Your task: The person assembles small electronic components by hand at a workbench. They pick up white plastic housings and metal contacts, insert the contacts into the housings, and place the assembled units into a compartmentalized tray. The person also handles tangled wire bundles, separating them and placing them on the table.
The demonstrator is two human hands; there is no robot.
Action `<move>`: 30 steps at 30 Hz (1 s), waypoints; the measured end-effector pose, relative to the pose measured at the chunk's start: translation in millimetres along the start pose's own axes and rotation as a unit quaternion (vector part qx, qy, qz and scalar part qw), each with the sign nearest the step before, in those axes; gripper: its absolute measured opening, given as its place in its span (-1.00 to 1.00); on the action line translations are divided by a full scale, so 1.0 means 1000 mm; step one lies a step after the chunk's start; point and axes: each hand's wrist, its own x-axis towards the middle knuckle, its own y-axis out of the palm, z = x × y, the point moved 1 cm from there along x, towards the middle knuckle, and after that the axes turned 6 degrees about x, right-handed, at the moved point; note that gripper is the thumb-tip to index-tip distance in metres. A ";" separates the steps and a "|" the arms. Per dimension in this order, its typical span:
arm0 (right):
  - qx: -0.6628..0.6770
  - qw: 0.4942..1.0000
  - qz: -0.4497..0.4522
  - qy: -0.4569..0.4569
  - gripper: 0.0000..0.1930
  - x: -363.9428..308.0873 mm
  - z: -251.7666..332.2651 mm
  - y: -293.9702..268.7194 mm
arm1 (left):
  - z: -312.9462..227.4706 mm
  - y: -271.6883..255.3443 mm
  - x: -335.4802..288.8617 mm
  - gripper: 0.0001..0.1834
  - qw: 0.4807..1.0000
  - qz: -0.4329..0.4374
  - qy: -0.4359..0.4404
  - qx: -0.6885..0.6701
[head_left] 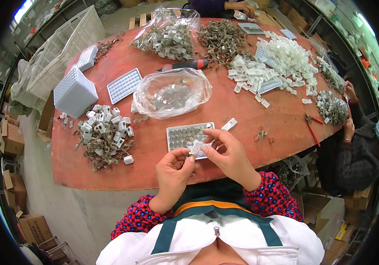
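Above the near edge of the table, my left hand [172,170] pinches a small white plastic housing [196,148] between thumb and fingers. My right hand [231,154] is closed on the same housing from the other side, thumb against it. Beneath my fingers lies a white tray [168,140] with rows of round silvery discs in its pockets, partly hidden by my hands. Another small white plastic piece [229,124] rests just beyond my right hand. To the left is a heap of white housings with grey-brown leads [103,141].
A clear bag of small parts [172,95] lies past the tray, beside an empty blue-white tray [124,85]. Stacked trays [75,92] stand left. Loose translucent pieces [287,57] cover the back right. Red-handled pliers [312,128] lie near a co-worker's hands [349,128].
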 end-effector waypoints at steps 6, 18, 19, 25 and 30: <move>-0.095 0.989 -0.036 -0.108 -0.78 -0.002 -0.004 0.003 | -0.006 0.007 -0.001 -0.65 0.999 0.032 -0.016 -0.009; -0.234 0.916 -0.001 -0.327 -0.72 -0.020 0.015 -0.003 | -0.008 -0.005 -0.007 -0.52 0.989 0.138 0.053 -0.014; -0.233 0.914 0.003 -0.331 -0.72 -0.021 0.016 -0.004 | -0.008 -0.005 -0.008 -0.53 0.988 0.134 0.082 0.007; -0.144 0.959 -0.028 -0.243 -0.70 -0.024 0.013 -0.001 | -0.006 -0.006 -0.008 -0.55 0.980 0.133 0.137 0.047; -0.199 0.927 -0.007 -0.317 -0.69 -0.023 0.015 0.000 | -0.006 -0.008 -0.009 -0.57 0.988 0.128 0.087 -0.012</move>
